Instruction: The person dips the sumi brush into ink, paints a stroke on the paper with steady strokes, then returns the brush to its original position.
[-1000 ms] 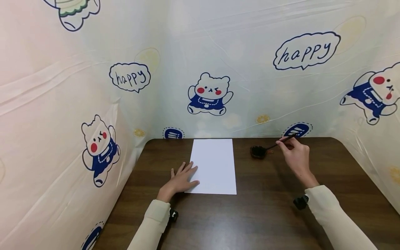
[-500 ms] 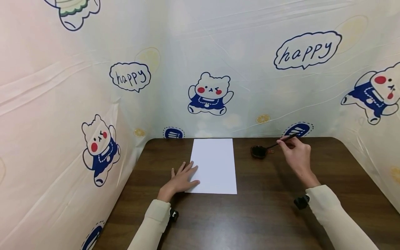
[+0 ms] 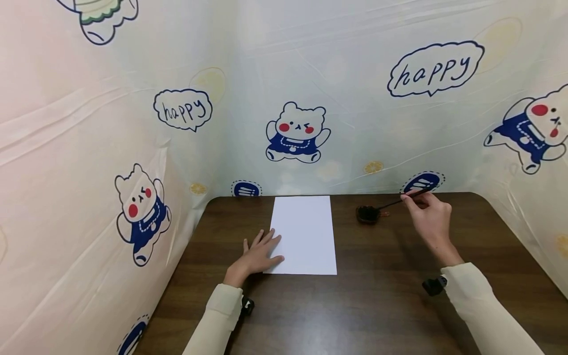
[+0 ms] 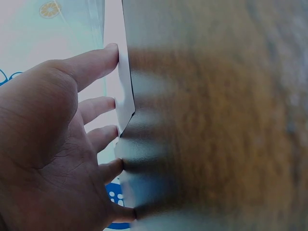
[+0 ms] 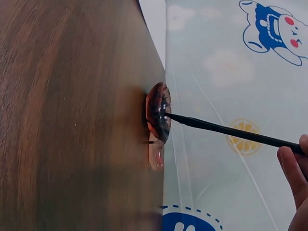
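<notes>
My left hand (image 3: 255, 257) rests with spread fingers on the left edge of a blank white sheet of paper (image 3: 306, 231). In the left wrist view, the fingertips (image 4: 111, 52) touch the paper and the table beside its corner. My right hand (image 3: 430, 222) pinches a thin black brush (image 3: 390, 203) by its shaft, well back from the tip. The brush slants down to a small, reddish-brown translucent dish (image 3: 367, 215) with dark contents and a short handle. Seen from the right wrist, the brush's dark tip (image 5: 171, 116) meets the dish's rim or inside; which one, I cannot tell.
A dark brown wooden table (image 3: 346, 310) with rounded back corners bears the sheet and the dish. Pale fabric printed with bears and "happy" bubbles (image 3: 184, 109) hangs close behind the table and on both sides.
My right hand has shifted a little to the right, drawing the brush back and tilting it lower over the dish. The left hand and the paper stay in place.
</notes>
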`<action>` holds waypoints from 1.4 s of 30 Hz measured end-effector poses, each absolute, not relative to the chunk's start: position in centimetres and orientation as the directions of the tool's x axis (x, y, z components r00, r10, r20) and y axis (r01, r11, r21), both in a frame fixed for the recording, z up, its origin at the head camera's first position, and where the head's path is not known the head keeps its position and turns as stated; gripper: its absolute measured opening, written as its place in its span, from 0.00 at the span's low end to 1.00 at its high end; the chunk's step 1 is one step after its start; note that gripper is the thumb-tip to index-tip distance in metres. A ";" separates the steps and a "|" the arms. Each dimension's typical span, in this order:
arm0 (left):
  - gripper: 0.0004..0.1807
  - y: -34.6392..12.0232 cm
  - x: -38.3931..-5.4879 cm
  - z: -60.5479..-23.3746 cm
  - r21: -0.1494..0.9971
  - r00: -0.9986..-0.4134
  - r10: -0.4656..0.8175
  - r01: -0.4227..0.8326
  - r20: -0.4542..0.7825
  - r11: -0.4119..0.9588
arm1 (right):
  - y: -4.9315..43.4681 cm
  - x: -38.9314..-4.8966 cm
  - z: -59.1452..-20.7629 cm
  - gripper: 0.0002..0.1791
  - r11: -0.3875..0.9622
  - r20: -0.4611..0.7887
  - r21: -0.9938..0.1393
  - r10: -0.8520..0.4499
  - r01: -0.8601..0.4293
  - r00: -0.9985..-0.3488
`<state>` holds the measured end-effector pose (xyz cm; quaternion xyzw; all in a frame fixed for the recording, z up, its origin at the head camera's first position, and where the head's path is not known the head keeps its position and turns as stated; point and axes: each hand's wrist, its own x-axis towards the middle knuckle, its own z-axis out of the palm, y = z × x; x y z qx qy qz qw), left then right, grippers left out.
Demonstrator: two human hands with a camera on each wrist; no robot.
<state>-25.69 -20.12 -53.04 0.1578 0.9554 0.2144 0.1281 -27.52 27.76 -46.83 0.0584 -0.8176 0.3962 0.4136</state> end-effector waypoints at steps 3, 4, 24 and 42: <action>0.40 -20.1 -25.7 -53.1 0.448 -0.918 0.355 0.247 -0.176 0.859 | 28.1 -27.3 -46.9 0.06 0.676 0.720 -0.606 0.242 -0.419 -0.650; 0.40 -20.1 -25.7 -53.0 0.448 -0.918 0.356 0.247 -0.177 0.860 | 28.2 -27.2 -46.9 0.06 0.674 0.720 -0.608 0.246 -0.420 -0.649; 0.41 -19.9 -25.6 -52.9 0.452 -0.919 0.352 0.241 -0.179 0.859 | 29.5 -26.2 -47.4 0.05 0.662 0.688 -0.645 0.287 -0.381 -0.667; 0.43 -20.2 -26.3 -53.8 0.449 -0.919 0.338 0.220 -0.203 0.866 | 29.9 -25.9 -46.8 0.05 0.658 0.705 -0.641 0.300 -0.396 -0.643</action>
